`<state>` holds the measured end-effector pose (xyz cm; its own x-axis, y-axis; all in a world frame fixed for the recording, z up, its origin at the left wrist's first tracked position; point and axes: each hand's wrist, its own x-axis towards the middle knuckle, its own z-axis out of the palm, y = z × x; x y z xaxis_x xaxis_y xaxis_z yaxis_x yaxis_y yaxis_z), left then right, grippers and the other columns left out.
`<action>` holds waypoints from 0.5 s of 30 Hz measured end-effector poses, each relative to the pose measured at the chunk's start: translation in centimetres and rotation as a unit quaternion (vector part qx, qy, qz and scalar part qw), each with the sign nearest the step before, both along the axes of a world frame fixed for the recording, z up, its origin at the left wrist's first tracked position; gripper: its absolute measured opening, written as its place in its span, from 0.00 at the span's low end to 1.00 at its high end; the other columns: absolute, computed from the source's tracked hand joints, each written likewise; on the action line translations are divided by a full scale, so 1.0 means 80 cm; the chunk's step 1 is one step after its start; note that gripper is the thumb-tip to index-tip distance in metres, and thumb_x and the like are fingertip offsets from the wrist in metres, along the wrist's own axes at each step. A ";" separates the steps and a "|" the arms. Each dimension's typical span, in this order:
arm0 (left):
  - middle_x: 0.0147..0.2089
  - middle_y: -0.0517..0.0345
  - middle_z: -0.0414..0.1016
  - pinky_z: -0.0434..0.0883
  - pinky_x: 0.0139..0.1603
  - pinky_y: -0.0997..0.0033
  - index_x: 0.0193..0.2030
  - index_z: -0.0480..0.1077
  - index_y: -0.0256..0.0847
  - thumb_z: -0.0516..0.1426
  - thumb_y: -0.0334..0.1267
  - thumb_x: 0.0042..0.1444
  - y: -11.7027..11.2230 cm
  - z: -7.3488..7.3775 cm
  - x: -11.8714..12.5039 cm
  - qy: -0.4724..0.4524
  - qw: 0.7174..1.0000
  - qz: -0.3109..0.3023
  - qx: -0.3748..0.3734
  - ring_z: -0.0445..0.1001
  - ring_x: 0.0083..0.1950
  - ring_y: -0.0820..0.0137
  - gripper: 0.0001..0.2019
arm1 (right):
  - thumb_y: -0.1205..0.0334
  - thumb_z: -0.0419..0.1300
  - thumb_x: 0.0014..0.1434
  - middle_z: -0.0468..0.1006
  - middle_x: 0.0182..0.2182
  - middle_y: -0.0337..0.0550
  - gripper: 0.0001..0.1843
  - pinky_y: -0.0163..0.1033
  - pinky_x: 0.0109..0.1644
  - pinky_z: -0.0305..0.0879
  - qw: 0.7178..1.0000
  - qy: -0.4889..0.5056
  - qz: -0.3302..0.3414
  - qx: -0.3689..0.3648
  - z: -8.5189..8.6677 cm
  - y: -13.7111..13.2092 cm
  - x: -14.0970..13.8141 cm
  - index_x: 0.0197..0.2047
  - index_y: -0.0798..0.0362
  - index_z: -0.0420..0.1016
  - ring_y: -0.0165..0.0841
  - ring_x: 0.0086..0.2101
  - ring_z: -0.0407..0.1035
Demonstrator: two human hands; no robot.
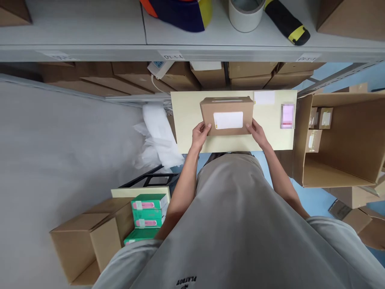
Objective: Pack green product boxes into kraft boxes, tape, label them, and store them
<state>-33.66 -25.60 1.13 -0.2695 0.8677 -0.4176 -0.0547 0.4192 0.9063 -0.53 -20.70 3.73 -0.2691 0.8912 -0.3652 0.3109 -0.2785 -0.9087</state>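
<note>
The left hand (pixel 199 137) and right hand (pixel 258 133) grip one box (pixel 227 107) by its near corners, thumbs pressed on the labelled face, over the table (pixel 186 112) (whether it touches the top, I can't tell). With only those corners held, a slipping thumb could let the far end tip. Counted: one label (pixel 228 120), one white slip (pixel 264 97), three small boxes (pixel 325 118) showing inside one big box (pixel 345 152), at least three green boxes (pixel 148 212).
</note>
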 end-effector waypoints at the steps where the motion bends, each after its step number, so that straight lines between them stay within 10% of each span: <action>1: 0.64 0.41 0.87 0.78 0.74 0.47 0.58 0.84 0.41 0.72 0.66 0.57 0.005 0.003 0.000 0.002 1.000 0.008 0.000 0.83 0.68 0.49 0.33 | 0.25 0.58 0.73 0.75 0.77 0.47 0.46 0.60 0.80 0.70 1.000 -0.003 -0.009 0.003 0.003 0.006 -0.007 0.83 0.43 0.68 0.50 0.74 0.71; 10: 0.50 0.44 0.88 0.81 0.64 0.53 0.44 0.81 0.40 0.67 0.55 0.67 0.024 -0.003 -0.009 0.124 0.981 0.025 -0.149 0.84 0.57 0.53 0.18 | 0.31 0.59 0.75 0.86 0.66 0.46 0.37 0.62 0.71 0.78 0.995 -0.089 0.033 -0.044 -0.033 0.036 -0.042 0.76 0.44 0.76 0.54 0.64 0.82; 15: 0.74 0.31 0.77 0.65 0.84 0.43 0.68 0.76 0.37 0.67 0.56 0.67 0.027 0.011 0.012 0.286 0.953 0.036 -0.089 0.72 0.79 0.45 0.31 | 0.28 0.59 0.74 0.82 0.71 0.56 0.42 0.60 0.73 0.77 0.995 -0.073 -0.028 -0.066 -0.066 0.040 -0.031 0.76 0.50 0.76 0.54 0.67 0.79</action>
<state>-32.73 -23.42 1.98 -0.5529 0.7679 -0.3236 0.3928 0.5827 0.7115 -2.99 -17.54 -1.59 -0.1557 0.8453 -0.5111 0.4183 -0.4123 -0.8093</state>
